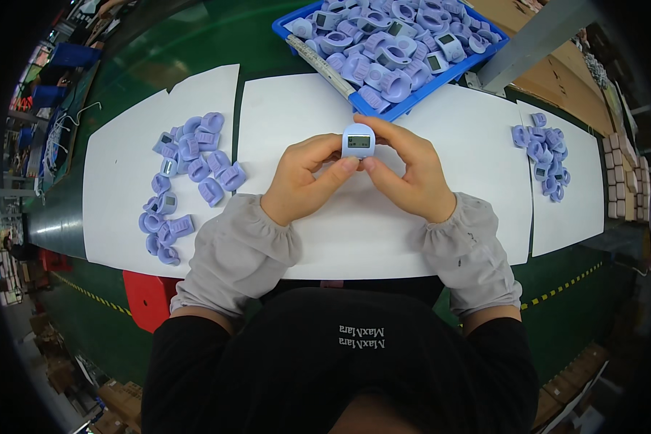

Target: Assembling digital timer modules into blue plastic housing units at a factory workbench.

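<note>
Both my hands hold one small lavender finger counter (358, 142) upright over the middle of the white board, its little grey display facing me. My left hand (304, 177) grips its left side, with the thumb at the lower edge. On the other side my right hand (414, 170) closes on it, thumb low and index finger curved over behind the top. The fingers behind the counter are partly hidden. Just beyond my hands stands a blue tray (394, 114) heaped with similar lavender counters (394, 54).
A loose group of counters (189, 148) lies on the left board, and a smaller group (546, 155) on the right one. A grey metal post (532, 47) rises beside the tray. Below the left board's front edge is a red stool (146, 300).
</note>
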Demonstrator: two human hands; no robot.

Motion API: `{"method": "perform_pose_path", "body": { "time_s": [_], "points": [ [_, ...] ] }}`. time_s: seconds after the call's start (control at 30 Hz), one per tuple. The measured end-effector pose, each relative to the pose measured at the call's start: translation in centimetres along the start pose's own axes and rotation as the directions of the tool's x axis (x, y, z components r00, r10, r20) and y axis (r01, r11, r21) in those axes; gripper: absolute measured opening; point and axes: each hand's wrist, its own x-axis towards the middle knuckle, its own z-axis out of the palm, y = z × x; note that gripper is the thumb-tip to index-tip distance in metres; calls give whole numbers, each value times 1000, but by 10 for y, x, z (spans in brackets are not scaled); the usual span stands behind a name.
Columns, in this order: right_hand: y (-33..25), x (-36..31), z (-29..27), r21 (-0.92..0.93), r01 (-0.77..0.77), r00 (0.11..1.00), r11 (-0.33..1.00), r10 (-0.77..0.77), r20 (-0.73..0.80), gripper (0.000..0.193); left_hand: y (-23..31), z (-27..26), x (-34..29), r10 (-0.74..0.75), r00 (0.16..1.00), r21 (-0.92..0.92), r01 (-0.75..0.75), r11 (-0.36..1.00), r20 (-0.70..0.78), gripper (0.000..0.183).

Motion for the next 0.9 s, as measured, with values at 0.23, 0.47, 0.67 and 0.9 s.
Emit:
{"method": "perform_pose_path", "body": {
  "time_s": [0.23,0.47,0.67,0.9],
  "points": [
    [4,0,3,6,36,997,999,-35,-66,42,-3,-1,0,-6,1000,18,6,1000,13,26],
    [1,0,-1,14,-40,999,999,40,6,41,-3,1,-1,-69,998,6,68,998,15,25],
    [0,0,-1,38,-47,999,998,46,18,40,-1,1,-1,-71,997,10,70,997,11,24],
    [0,0,-1,21,-46,999,999,46,21,40,-1,1,-2,-64,998,52,64,997,9,24]
  ]
}}
